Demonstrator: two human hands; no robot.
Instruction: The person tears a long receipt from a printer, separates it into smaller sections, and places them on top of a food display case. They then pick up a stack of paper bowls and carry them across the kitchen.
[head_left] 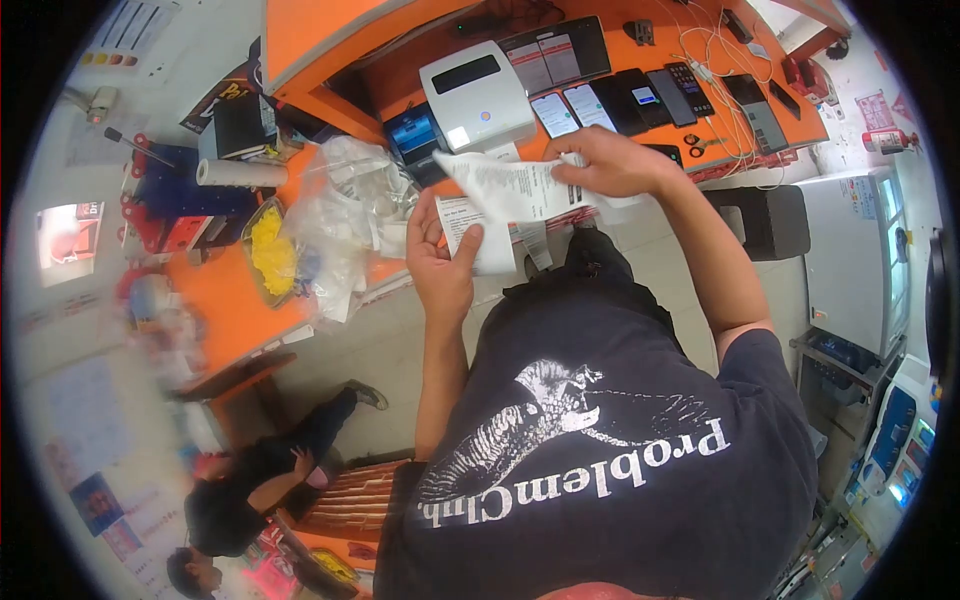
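My left hand [443, 258] holds a white printed paper slip [492, 252], its thumb pressed on the front. My right hand [612, 163] pinches the right end of another printed slip [515, 190], which slants across in front of the first and overlaps it in this view. Both hands are in front of my body at the edge of the orange counter [225, 305]. Just beyond the slips stands a white printer [478, 95]. Crumpled clear plastic bags [360, 200] lie to the left of my left hand.
Several phones [632, 100], a laptop [555, 55], scissors [703, 146] and tangled white cables [700, 70] cover the back right. At left are a paper roll [240, 174] and a tray of yellow pieces [270, 255]. A seated person [225, 510] is at lower left.
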